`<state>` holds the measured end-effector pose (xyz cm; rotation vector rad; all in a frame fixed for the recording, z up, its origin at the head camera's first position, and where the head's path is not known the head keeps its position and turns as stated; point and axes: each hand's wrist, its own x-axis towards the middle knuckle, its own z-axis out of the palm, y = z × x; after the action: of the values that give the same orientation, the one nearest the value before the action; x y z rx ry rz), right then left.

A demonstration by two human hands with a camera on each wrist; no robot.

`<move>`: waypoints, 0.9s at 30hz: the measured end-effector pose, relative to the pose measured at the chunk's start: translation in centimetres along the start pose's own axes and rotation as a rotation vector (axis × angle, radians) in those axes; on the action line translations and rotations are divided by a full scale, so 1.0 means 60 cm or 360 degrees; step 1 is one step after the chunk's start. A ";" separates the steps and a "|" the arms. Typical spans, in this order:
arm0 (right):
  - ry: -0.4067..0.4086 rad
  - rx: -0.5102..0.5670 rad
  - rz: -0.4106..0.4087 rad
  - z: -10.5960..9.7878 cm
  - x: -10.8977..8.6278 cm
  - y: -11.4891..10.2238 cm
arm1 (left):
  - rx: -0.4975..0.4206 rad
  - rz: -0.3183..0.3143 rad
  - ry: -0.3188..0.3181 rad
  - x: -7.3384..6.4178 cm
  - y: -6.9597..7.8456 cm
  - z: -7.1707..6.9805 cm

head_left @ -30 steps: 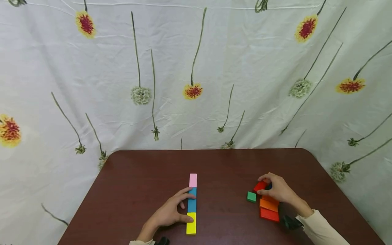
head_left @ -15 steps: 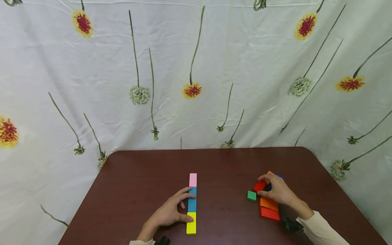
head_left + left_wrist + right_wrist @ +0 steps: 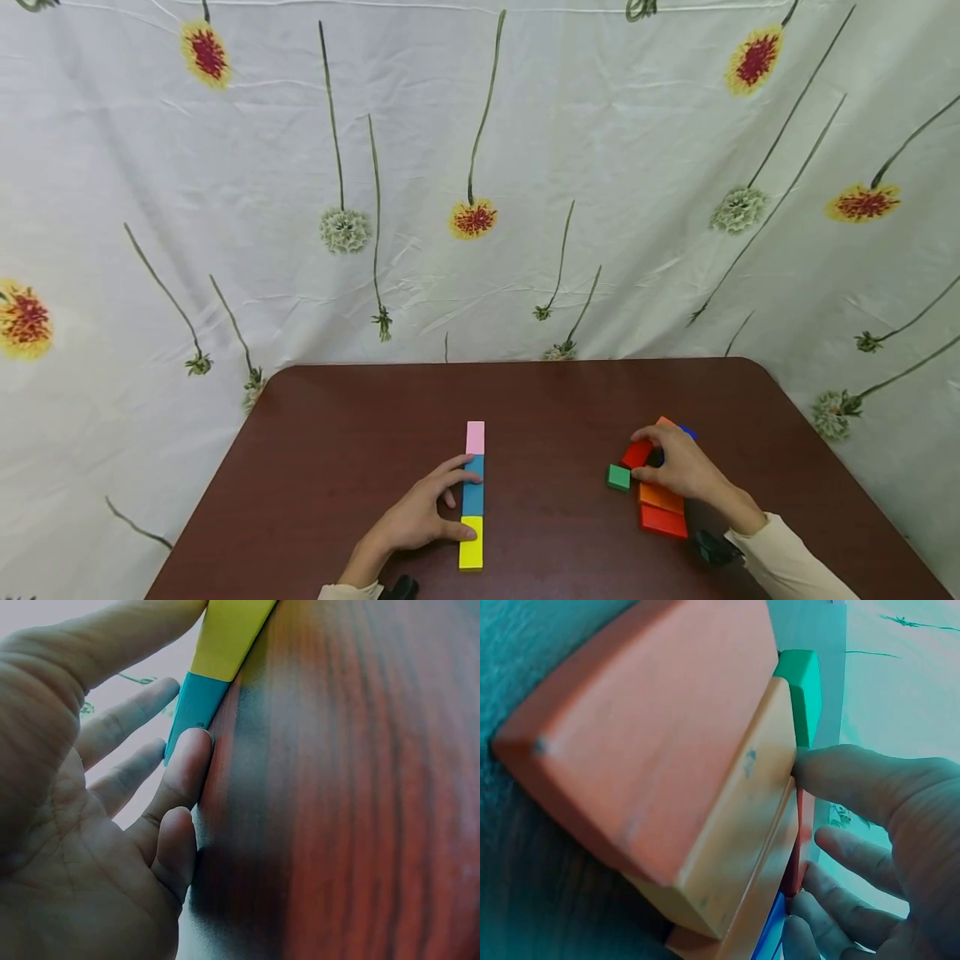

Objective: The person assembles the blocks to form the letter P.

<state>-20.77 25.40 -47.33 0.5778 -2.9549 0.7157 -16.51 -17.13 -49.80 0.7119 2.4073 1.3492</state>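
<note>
In the head view my left hand (image 3: 411, 515) lies along a straight row of blocks, its thumb on the yellow block (image 3: 471, 553) and its fingers spread on the blue blocks (image 3: 473, 498). A pink block (image 3: 476, 437) tops the row. My right hand (image 3: 681, 464) is over a cluster of blocks at the right. Between its thumb and index finger shows a red block (image 3: 635, 454); the palm side hides part of the pile. The right wrist view has the thumb at the end of an orange block (image 3: 742, 776), with a green block (image 3: 801, 694) just beyond.
Below the right hand lie another orange block (image 3: 661, 497) and a wider red block (image 3: 663, 522). A blue block (image 3: 688, 432) peeks out past the knuckles. The brown table (image 3: 360, 417) ends at a white flowered cloth (image 3: 420, 167).
Over the past second an orange block and a blue block have come into sight beyond the right hand's knuckles. The left hand stays on the row; the head view shifts slightly.
</note>
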 end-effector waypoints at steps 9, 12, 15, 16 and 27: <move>0.0035 0.0029 0.0028 0.001 0.008 -0.001 | 0.0013 0.0013 0.0000 -0.001 -0.001 0.000; 0.0047 0.0050 0.0033 -0.003 0.013 -0.002 | 0.0017 0.0013 -0.0001 -0.001 -0.001 -0.001; 0.0059 0.0079 0.0020 -0.006 0.019 -0.005 | 0.0011 0.0003 -0.0009 -0.001 -0.002 -0.001; 0.0065 0.0086 0.0016 -0.007 0.021 -0.006 | 0.0007 -0.0002 -0.0013 -0.001 -0.002 -0.001; 0.0130 0.0152 0.0024 -0.002 0.040 -0.023 | 0.0012 -0.0001 -0.0005 -0.003 -0.001 0.000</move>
<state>-22.48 23.46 -46.31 0.5199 -2.8660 0.8641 -16.39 -17.26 -49.83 0.7141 2.4112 1.3386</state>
